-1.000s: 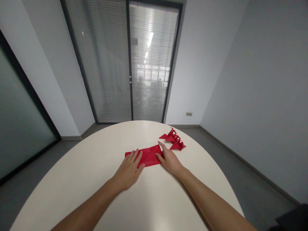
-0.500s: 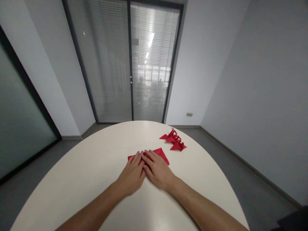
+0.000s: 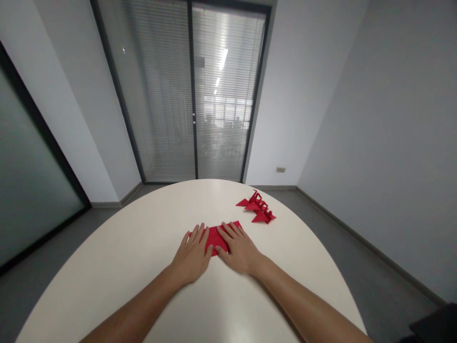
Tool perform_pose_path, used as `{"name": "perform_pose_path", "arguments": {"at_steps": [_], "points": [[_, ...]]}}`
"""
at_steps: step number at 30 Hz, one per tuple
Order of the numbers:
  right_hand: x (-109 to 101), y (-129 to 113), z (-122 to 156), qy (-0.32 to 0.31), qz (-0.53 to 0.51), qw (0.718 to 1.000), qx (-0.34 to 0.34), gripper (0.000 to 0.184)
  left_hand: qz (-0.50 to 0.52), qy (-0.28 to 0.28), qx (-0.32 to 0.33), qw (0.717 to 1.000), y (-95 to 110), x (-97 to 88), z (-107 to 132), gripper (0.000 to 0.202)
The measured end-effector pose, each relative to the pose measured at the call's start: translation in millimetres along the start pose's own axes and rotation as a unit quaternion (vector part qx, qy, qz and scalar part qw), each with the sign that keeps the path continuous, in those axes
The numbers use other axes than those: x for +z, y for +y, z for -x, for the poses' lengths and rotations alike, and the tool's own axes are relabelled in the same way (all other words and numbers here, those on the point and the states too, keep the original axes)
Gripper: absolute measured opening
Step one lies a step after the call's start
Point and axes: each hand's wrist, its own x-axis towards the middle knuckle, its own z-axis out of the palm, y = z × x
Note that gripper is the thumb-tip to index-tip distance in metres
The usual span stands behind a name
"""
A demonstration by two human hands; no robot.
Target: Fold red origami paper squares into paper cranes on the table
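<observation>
A folded sheet of red paper (image 3: 216, 238) lies flat on the pale round table in front of me. My left hand (image 3: 193, 253) rests on its left part, palm down, with the fingers spread. Over the right part lies my right hand (image 3: 238, 248), also flat with its fingers apart. Between the two hands the middle of the paper shows, while its ends are partly covered. Beyond my right hand stands a row of several red folded paper cranes (image 3: 257, 207), close together.
The white round table (image 3: 117, 267) has its curved far edge near a glass door (image 3: 223, 95) with blinds. Grey walls rise on both sides. A dark object (image 3: 435, 325), too little of it seen to name, is at the lower right.
My hands have moved apart, from meeting at the middle of the paper to its two sides. The paper's right part, peaked before, now shows a straighter outline.
</observation>
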Motion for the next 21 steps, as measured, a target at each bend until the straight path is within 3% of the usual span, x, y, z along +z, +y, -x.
{"name": "perform_pose_path", "arguments": {"at_steps": [6, 9, 12, 14, 17, 21], "points": [[-4, -1, 0, 0.012, 0.001, 1.000, 0.021, 0.082, -0.017, 0.066, -0.068, 0.995, -18, -4.4, 1, 0.059], [-5, -1, 0, 0.012, -0.002, 1.000, 0.022, 0.080, 0.002, 0.111, 0.000, 0.994, -14, -7.2, 2, 0.057], [-4, 0, 0, 0.011, 0.000, 1.000, 0.016, 0.079, 0.055, 0.073, 0.101, 0.991, -6, -7.7, 4, 0.056], [-3, 1, 0, 0.006, 0.004, 1.000, 0.012, 0.077, 0.068, 0.029, 0.125, 0.989, -3, -7.2, 5, 0.057], [-2, 3, -2, -0.003, 0.009, 1.000, 0.016, 0.070, 0.057, -0.007, 0.107, 0.993, -5, -7.0, 6, 0.060], [-3, 5, -3, -0.011, 0.012, 0.999, 0.045, 0.063, 0.041, -0.008, 0.078, 0.996, -14, -6.3, 6, 0.061]]}}
